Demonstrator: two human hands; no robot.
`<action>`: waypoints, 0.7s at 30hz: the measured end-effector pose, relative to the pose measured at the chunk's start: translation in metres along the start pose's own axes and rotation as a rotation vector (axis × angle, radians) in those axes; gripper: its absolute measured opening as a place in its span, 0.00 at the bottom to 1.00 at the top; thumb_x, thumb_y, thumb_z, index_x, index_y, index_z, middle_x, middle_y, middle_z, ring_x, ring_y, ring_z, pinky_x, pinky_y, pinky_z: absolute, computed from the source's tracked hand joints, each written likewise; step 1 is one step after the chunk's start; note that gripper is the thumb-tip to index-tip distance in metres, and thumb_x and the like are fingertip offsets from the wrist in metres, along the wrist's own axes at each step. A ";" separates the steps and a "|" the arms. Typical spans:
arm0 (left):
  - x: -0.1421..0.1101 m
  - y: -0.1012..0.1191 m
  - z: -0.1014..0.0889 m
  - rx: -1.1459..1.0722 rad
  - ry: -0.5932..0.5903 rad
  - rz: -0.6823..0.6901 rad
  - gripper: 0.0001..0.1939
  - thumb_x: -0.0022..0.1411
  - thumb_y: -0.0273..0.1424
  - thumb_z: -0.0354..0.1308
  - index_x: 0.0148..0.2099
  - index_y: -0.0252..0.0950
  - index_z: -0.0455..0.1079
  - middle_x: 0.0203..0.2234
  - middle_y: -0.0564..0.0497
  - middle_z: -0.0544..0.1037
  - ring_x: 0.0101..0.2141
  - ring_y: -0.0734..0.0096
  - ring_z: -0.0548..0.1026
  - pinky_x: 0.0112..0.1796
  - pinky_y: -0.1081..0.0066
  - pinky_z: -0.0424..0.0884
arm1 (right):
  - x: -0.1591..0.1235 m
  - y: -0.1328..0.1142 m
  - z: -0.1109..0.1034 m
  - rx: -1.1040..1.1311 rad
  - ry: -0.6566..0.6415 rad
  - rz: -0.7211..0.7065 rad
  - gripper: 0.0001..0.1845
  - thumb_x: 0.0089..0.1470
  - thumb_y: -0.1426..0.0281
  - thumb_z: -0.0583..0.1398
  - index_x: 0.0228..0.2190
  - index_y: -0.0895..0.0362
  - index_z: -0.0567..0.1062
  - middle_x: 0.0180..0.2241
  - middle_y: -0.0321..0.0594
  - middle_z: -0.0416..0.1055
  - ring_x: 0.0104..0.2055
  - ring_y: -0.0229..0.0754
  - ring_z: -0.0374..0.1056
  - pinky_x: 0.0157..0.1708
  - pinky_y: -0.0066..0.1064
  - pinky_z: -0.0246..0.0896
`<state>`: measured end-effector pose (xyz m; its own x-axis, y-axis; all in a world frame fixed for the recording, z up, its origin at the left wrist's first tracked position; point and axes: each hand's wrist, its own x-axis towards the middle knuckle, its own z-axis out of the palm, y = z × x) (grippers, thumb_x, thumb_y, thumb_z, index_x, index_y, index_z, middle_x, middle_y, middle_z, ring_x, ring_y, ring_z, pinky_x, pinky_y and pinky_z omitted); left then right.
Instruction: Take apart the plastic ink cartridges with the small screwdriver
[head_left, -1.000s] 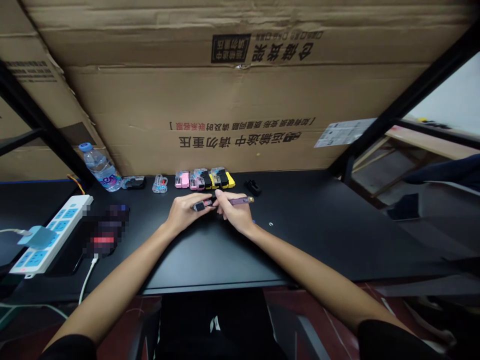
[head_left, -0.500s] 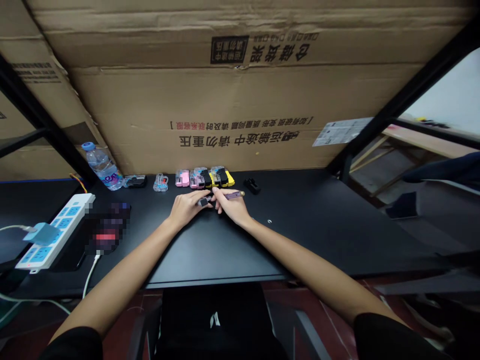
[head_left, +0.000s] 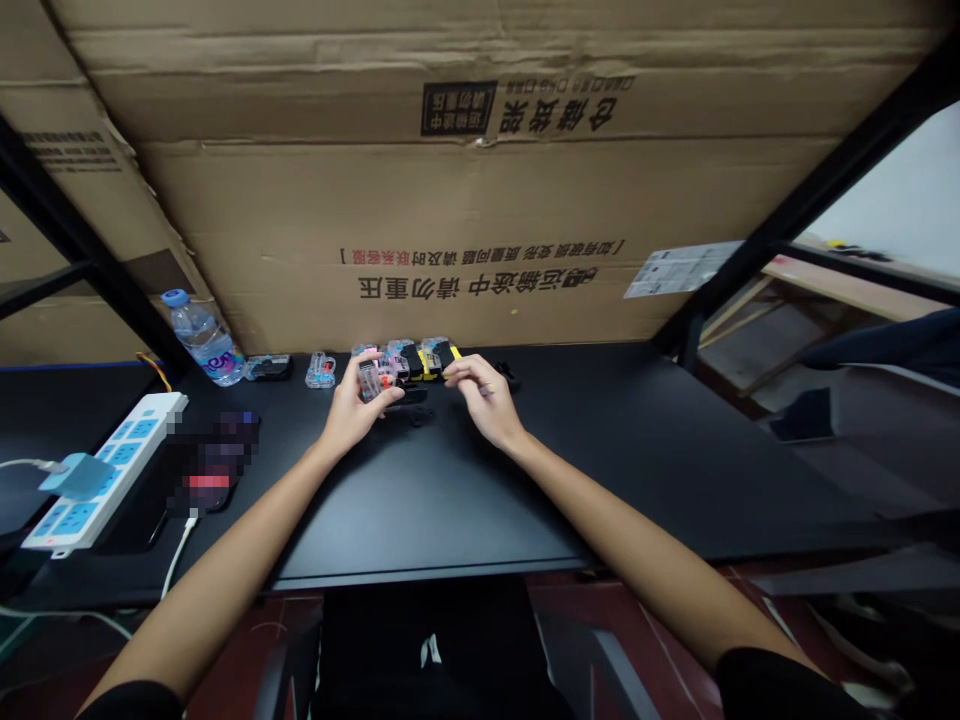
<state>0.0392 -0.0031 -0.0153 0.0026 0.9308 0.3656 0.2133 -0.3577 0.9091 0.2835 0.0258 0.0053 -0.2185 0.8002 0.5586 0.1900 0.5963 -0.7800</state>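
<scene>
My left hand is raised a little above the black desk and closed on a small clear-and-pink plastic piece. Just beyond it runs a row of similar small pieces in pink, black and yellow along the foot of the cardboard. My right hand hovers at the right end of that row, thumb and forefinger pinched together by a yellow-and-black piece; what they hold, if anything, I cannot make out. Between my hands two small dark parts lie on the desk.
A big cardboard box walls off the back of the desk. At the left stand a water bottle, a white power strip with a blue plug, and a blurred-out object. A clear piece and a black one lie apart.
Both hands moved away from me to the row of pieces. The purple pen-like tool my right hand held is gone from view. My left hand now holds a clear-and-pink piece instead of the dark one.
</scene>
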 end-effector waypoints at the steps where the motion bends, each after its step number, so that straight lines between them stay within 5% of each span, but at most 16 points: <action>1: -0.001 0.000 0.003 -0.025 -0.041 -0.022 0.37 0.63 0.43 0.70 0.68 0.41 0.61 0.43 0.47 0.81 0.35 0.66 0.81 0.29 0.72 0.78 | -0.001 -0.002 0.001 -0.031 -0.041 -0.043 0.11 0.64 0.67 0.56 0.37 0.53 0.78 0.43 0.42 0.74 0.39 0.44 0.73 0.45 0.40 0.72; 8: -0.009 0.015 0.016 -0.099 -0.130 -0.049 0.29 0.64 0.47 0.68 0.60 0.37 0.69 0.47 0.43 0.83 0.42 0.60 0.82 0.32 0.70 0.81 | -0.008 -0.007 0.007 -0.108 -0.332 -0.176 0.08 0.69 0.66 0.58 0.40 0.54 0.76 0.46 0.45 0.69 0.42 0.43 0.69 0.44 0.38 0.70; 14: -0.006 0.011 0.016 -0.089 -0.030 -0.035 0.25 0.63 0.48 0.69 0.54 0.37 0.74 0.39 0.49 0.84 0.36 0.66 0.81 0.34 0.70 0.79 | -0.012 -0.002 0.012 -0.030 -0.413 -0.151 0.06 0.66 0.64 0.63 0.39 0.54 0.74 0.49 0.44 0.66 0.37 0.39 0.66 0.35 0.33 0.67; 21: -0.002 0.002 0.014 -0.072 -0.088 -0.042 0.22 0.64 0.50 0.66 0.47 0.36 0.78 0.38 0.49 0.83 0.33 0.68 0.78 0.35 0.69 0.79 | -0.013 0.005 0.016 0.000 -0.437 -0.068 0.14 0.67 0.57 0.63 0.39 0.55 0.74 0.48 0.43 0.66 0.34 0.37 0.63 0.35 0.32 0.66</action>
<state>0.0533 -0.0050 -0.0168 0.0818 0.9468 0.3112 0.1442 -0.3202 0.9363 0.2717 0.0172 -0.0101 -0.6149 0.6565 0.4369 0.1612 0.6470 -0.7453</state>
